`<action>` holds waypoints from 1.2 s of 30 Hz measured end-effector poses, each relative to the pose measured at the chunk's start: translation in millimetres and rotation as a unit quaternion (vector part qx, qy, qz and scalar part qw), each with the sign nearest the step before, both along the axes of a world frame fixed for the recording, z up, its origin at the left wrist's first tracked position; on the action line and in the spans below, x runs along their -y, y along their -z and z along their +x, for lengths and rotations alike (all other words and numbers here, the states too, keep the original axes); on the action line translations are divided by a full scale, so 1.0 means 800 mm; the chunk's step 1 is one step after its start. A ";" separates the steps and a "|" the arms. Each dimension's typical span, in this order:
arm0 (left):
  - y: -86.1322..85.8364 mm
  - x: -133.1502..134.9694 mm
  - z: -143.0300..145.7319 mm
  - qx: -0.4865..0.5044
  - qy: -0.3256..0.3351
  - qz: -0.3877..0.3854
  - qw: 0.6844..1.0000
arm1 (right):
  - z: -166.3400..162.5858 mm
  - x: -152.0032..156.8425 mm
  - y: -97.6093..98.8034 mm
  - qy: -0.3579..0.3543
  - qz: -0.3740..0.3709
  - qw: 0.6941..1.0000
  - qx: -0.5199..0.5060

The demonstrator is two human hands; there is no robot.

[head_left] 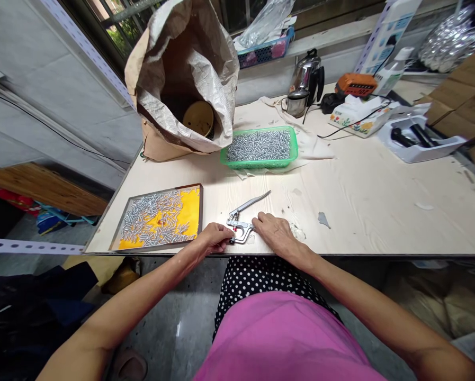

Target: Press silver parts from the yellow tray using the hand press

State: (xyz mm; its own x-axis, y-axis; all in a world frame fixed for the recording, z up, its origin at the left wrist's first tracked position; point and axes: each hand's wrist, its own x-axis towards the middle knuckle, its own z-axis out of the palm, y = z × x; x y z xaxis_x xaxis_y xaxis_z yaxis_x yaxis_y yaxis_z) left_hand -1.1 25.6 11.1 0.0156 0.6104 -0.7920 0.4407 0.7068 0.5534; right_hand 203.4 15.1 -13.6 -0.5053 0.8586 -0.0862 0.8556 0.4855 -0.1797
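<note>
A metal hand press tool (243, 219) lies on the pale wooden table (364, 190) near its front edge, its long handle pointing up and right. My left hand (214, 237) is at the tool's jaw with fingers pinched together; what they hold is too small to name. My right hand (275, 231) rests on the tool's right side, fingers curled over its body. A flat yellow tray (189, 211) covered with small metal pieces sits just left of my left hand.
A green basket (261, 159) full of small metal pieces stands behind the tool. A big open paper sack (181, 79) is at the back left. A kettle (306, 82), a tissue box (356, 116) and a white tape dispenser (420, 140) line the back right.
</note>
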 end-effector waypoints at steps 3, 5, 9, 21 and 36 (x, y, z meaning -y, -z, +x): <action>-0.002 -0.001 0.001 -0.004 0.009 -0.002 1.000 | 0.001 -0.001 -0.004 0.003 -0.015 1.000 -0.005; -0.002 -0.001 0.002 -0.004 0.008 -0.004 1.000 | 0.003 -0.002 -0.009 -0.001 -0.028 1.000 -0.011; -0.002 0.001 0.002 0.005 -0.002 -0.001 1.000 | 0.019 -0.011 -0.020 -0.027 -0.007 0.998 -0.055; -0.005 0.006 0.003 0.000 -0.001 0.008 1.000 | 0.055 -0.076 0.009 -0.090 -0.044 0.995 -0.030; 0.000 0.010 0.004 -0.020 -0.013 0.018 1.000 | 0.052 -0.074 -0.006 -0.093 -0.006 0.995 -0.025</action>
State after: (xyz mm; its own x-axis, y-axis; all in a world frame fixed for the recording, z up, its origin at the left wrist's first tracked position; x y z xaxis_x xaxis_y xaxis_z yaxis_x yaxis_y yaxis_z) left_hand 1.9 17.9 11.4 -0.0310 0.6376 -0.7697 0.4449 0.6984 0.5606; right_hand 244.9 74.4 -8.9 -0.6599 0.7484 -0.0662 0.7404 0.6328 -0.2266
